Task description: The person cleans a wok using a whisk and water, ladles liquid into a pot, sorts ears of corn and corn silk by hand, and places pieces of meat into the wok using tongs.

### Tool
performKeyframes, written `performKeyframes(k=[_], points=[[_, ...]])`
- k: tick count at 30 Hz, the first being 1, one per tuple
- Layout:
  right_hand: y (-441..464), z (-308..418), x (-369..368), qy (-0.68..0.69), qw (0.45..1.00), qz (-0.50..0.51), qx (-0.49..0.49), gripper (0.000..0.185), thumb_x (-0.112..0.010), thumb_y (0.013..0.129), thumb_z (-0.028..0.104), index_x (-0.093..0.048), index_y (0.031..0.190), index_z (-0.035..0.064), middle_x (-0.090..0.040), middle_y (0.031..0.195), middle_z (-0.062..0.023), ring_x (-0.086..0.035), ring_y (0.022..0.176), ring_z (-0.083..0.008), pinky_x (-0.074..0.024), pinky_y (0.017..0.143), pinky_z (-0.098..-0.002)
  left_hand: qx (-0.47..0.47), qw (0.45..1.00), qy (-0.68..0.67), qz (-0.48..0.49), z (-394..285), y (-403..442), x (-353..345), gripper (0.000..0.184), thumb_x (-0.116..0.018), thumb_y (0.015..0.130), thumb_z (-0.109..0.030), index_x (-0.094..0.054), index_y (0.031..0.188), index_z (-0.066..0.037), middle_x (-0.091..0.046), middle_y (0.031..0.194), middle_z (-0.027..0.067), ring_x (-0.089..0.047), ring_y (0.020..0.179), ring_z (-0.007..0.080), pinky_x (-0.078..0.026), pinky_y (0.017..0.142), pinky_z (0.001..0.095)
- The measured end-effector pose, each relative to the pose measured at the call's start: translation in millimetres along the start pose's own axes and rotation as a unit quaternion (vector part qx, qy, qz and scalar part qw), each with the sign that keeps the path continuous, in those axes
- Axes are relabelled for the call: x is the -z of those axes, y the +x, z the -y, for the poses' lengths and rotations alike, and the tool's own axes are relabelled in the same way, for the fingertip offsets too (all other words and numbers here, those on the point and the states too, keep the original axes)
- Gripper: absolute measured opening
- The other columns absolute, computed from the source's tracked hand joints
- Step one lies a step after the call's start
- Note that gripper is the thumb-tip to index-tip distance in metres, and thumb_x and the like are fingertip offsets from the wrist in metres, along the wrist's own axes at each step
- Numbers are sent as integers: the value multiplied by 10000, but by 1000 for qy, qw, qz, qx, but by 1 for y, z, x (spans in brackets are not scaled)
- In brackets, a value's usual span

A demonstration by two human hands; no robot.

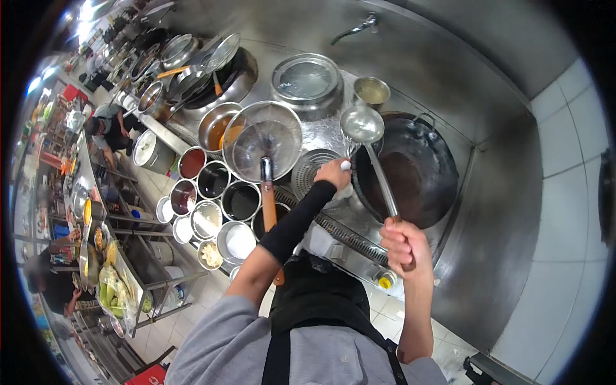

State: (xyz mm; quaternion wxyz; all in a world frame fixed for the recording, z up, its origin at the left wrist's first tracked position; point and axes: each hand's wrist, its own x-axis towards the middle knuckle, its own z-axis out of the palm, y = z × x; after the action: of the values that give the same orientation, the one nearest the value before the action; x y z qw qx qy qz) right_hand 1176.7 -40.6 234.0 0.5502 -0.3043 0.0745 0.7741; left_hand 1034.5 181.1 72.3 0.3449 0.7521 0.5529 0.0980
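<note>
Steel ladle [362, 126]: its round bowl is up by the wok's far left edge. I cannot tell if it touches that edge.
Long handle [381, 179]: it slants from the bowl down and right, over the wok, to the right grip.
Right grip [404, 244]: fingers wrapped around the low end of the handle, near the wok's near edge. The bowl is ahead of it and to its left.
Left grip [333, 173]: closed on a small white thing [345, 165]; I cannot tell what it is. This grip is left of the wok, and it is the nearer one to the ladle's bowl.
Big dark wok [417, 173]: wide and round, with brown at the bottom, set on the shiny desk [398, 102].
Small metal pot [372, 92]: just past the bowl.
Flat round strainer [313, 172]: just left of the left grip.
Wire sieve [262, 138]: farther left, its wooden handle [269, 208] pointing back to the person.
</note>
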Motion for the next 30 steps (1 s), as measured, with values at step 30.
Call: performKeyframes(k=[30], points=[[-91, -194, 348, -488, 546, -616, 291, 123, -540, 881, -69, -460, 967, -31, -505, 632, -104, -602, 556, -236, -468, 513, -374, -52, 974, -184, 119, -16, -161, 27, 431, -785, 888, -363, -698, 1061, 22, -727, 875, 162, -682, 795, 226, -525, 779, 356]])
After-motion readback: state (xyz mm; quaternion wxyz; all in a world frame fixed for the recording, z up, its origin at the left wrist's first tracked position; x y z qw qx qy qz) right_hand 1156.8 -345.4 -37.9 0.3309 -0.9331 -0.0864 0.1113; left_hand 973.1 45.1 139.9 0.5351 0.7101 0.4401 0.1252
